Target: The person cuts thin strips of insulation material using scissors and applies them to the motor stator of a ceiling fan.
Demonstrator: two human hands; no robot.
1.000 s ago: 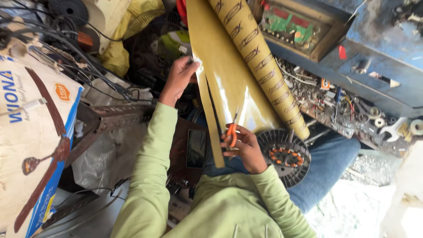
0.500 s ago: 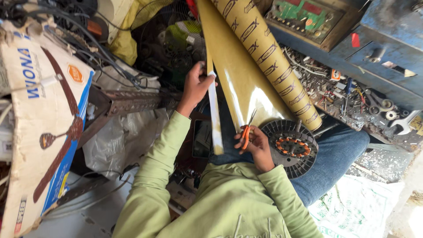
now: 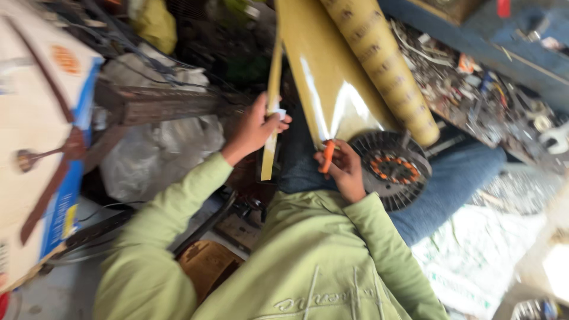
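Yellow insulation sheet point(image 3: 323, 89) lies unrolled from its roll point(image 3: 382, 65) down across my lap, and I place everything else from that sheet. At its lower edge my right hand point(image 3: 344, 172) is curled shut around orange-handled scissors point(image 3: 326, 157), whose blades I cannot make out through the blur. Just left of the sheet, my left hand point(image 3: 256, 127) pinches a narrow cut strip point(image 3: 271, 101) between thumb and fingers, closed tight on it; the strip hangs upright, running above and below the fist. Right of the sheet's lower end, a round motor stator point(image 3: 391, 169) with copper windings rests on my jeans, touching the roll's end. Further left sit a crumpled plastic bag point(image 3: 160, 148) and a printed cardboard box point(image 3: 41, 136). Beyond the roll, a cluttered parts tray point(image 3: 474, 89) crowds the bench.
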